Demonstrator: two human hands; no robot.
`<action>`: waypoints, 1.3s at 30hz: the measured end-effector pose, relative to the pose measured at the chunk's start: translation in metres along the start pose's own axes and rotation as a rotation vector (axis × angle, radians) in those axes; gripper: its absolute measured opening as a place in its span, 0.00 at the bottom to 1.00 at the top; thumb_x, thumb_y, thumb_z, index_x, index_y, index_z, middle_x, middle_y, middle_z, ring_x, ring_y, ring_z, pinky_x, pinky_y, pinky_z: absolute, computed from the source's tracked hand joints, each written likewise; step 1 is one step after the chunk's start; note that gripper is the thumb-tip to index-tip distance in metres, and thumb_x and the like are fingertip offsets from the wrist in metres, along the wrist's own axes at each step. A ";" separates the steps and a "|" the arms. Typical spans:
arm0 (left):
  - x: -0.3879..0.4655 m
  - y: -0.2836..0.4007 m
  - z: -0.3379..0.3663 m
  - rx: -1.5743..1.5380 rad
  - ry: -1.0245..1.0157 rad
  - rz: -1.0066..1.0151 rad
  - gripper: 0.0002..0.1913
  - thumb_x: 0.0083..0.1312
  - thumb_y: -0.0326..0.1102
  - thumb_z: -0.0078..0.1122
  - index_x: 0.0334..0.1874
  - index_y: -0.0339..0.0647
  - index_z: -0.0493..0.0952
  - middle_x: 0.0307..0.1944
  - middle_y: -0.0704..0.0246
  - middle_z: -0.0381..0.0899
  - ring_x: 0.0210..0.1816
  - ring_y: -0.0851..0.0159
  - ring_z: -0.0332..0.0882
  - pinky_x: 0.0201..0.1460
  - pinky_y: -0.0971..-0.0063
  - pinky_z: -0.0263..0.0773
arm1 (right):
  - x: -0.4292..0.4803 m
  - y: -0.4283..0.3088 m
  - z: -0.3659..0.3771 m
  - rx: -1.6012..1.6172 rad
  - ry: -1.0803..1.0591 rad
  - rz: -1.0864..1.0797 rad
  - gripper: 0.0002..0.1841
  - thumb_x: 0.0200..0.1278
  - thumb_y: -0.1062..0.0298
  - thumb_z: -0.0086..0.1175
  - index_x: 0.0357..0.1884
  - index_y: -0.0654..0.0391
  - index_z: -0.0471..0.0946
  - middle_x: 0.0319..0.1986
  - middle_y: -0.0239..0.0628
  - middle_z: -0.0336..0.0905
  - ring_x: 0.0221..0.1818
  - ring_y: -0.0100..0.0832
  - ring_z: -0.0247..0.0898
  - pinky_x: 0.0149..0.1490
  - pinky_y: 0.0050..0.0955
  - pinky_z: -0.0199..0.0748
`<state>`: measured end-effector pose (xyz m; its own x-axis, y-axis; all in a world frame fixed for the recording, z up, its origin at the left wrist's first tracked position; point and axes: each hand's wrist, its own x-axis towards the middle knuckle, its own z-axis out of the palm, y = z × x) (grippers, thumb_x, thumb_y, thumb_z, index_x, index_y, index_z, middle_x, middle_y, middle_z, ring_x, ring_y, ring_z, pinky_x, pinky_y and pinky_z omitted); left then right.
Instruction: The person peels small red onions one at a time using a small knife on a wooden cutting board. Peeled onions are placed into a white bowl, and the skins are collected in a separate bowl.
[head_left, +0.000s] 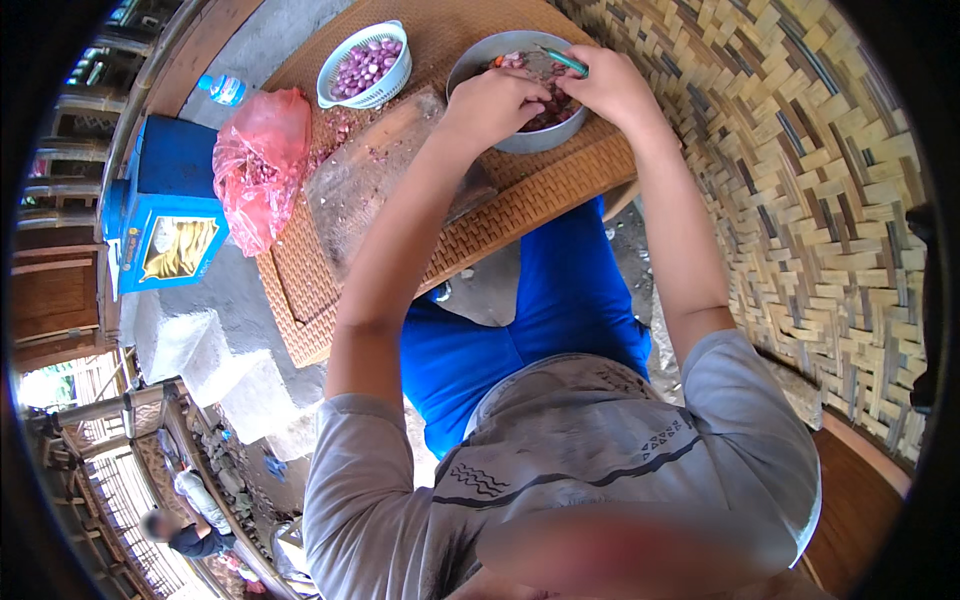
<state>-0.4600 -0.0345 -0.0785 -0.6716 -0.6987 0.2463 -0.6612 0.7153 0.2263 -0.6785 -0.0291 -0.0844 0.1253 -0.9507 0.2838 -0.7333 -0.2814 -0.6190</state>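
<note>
A round metal pot (551, 141) stands on a woven rattan table (525, 217), with reddish-purple shallots or their skins inside. Over its left side is my left hand (499, 105), fingers bent down into the pot; whether they grip anything is hidden. My right hand (604, 82), at the pot's right rim, holds a green-handled knife (566, 61), its blade pointing left over the pot. Peeled shallots (367, 67) fill a light blue plastic basket (386, 94) to the left. A worn wooden cutting board (367, 180) lies partly beneath my left forearm, bits of skin on it.
A pink plastic bag (262, 165) with skins lies at the table's left edge, near a plastic bottle (227, 90) and a blue box (176, 195). A woven bamboo wall (810, 187) stands close on the right. Another person (195, 536) is far off, lower left.
</note>
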 end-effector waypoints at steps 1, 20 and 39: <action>0.009 -0.001 0.006 0.014 -0.065 -0.025 0.10 0.68 0.40 0.65 0.49 0.61 0.89 0.48 0.73 0.89 0.51 0.59 0.86 0.55 0.63 0.82 | -0.003 0.001 -0.003 0.030 -0.011 0.016 0.20 0.59 0.61 0.68 0.52 0.59 0.84 0.38 0.46 0.88 0.42 0.43 0.87 0.50 0.39 0.81; -0.120 -0.044 -0.062 -0.343 0.490 -0.437 0.14 0.68 0.29 0.73 0.52 0.33 0.82 0.43 0.64 0.90 0.41 0.71 0.88 0.45 0.78 0.82 | -0.014 -0.103 0.030 0.303 -0.034 -0.352 0.18 0.64 0.53 0.68 0.48 0.55 0.86 0.35 0.43 0.87 0.39 0.41 0.85 0.44 0.38 0.80; -0.212 -0.142 -0.055 -0.718 0.645 -0.656 0.13 0.74 0.31 0.66 0.56 0.33 0.79 0.40 0.69 0.86 0.30 0.76 0.81 0.30 0.84 0.75 | 0.053 -0.167 0.206 0.304 -0.087 -0.563 0.32 0.74 0.33 0.50 0.58 0.53 0.82 0.49 0.43 0.86 0.49 0.48 0.84 0.52 0.46 0.80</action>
<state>-0.2052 0.0124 -0.1111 0.1594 -0.9493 0.2710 -0.3386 0.2053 0.9183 -0.4122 -0.0593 -0.1169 0.4985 -0.6501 0.5735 -0.3191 -0.7527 -0.5758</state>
